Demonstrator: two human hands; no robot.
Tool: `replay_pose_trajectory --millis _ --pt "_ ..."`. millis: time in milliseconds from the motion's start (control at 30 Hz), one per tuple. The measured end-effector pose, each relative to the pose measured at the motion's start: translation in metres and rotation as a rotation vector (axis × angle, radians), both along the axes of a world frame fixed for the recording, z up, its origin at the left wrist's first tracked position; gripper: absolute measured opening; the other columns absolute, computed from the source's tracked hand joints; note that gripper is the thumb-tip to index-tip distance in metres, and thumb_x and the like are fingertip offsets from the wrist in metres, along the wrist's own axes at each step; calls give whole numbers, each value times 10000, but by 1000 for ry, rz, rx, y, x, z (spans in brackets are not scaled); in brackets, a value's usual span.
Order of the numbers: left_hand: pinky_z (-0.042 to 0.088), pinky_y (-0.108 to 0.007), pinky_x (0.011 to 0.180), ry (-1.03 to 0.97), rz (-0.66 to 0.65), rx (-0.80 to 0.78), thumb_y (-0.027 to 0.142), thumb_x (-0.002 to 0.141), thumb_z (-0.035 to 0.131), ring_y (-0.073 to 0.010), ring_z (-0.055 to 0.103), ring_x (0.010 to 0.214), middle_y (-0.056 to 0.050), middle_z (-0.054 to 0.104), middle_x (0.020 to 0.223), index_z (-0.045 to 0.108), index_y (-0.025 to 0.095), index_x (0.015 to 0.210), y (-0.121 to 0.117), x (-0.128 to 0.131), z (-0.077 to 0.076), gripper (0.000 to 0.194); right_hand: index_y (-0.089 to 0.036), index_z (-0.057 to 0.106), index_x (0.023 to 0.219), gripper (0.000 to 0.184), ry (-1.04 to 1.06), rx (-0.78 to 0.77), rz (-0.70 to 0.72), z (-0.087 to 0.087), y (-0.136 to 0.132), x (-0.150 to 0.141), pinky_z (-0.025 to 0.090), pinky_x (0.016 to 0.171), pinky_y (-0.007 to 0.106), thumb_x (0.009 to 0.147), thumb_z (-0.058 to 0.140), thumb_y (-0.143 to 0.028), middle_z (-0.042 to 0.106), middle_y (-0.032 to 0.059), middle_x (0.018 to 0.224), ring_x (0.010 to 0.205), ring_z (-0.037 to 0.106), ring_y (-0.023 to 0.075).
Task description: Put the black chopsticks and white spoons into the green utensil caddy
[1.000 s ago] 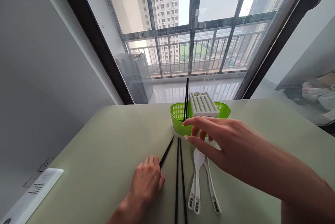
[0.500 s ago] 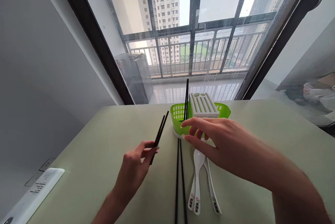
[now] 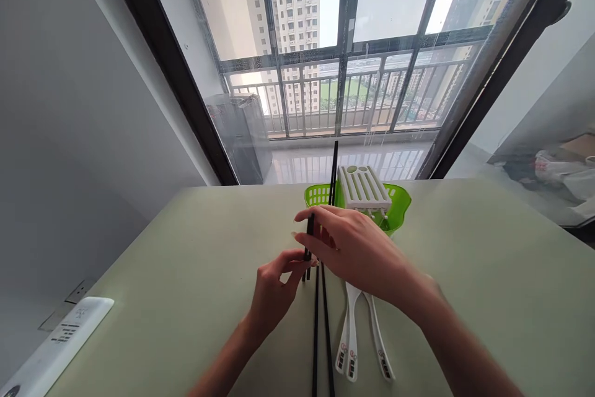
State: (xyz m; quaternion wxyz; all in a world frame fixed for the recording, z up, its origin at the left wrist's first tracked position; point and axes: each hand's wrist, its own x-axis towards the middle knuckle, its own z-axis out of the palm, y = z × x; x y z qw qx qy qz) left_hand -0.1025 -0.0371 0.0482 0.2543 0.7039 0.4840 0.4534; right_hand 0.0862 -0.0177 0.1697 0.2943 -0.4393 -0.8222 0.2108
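My left hand [image 3: 274, 288] pinches a pair of black chopsticks [image 3: 308, 247] near their lower end and holds them upright above the table. Over the same pair, my right hand [image 3: 351, 248] has its fingers curled around the upper part. Just behind stands a green cutlery basket [image 3: 400, 205] with a white slotted insert [image 3: 364, 187] and one black chopstick [image 3: 333, 171] upright in it. Two more black chopsticks [image 3: 320, 335] lie flat on the table under my hands. Beside them lie white spoons [image 3: 356, 338].
The pale green table [image 3: 176, 273] runs to a large window with a balcony railing behind. A white remote control [image 3: 58, 341] lies at the table's left front corner. Bags and clutter sit on the floor at the far right.
My left hand lifted the pair of chopsticks off the table and carried them right. My right hand came down and left from the basket and closed on them.
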Motion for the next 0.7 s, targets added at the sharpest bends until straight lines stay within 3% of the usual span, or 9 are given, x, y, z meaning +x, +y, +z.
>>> replay_pose_trajectory --millis 200,567,700 --pt "642 -318 824 -45 8 -98 375 947 646 -210 802 870 -20 822 987 693 229 1005 2 -2 -16 164 -203 581 778 319 -54 23 30 -7 10 -2 375 643 277 1062 487 -312 638 2 777 677 577 142" --pt "634 -359 853 38 -50 -261 348 895 695 -236 776 891 -28 826 979 825 213 1007 0 -17 -17 218 -195 572 779 282 7 33 100 -14 17 -2 347 668 261 1049 532 -270 652 13 825 743 577 147" --pt "623 -332 771 19 -56 -209 390 864 739 -217 749 820 -62 817 942 837 209 913 -1 -20 -15 211 -198 537 742 308 97 7 150 -12 16 -3 345 657 253 1047 528 -243 603 -13 755 685 522 124"
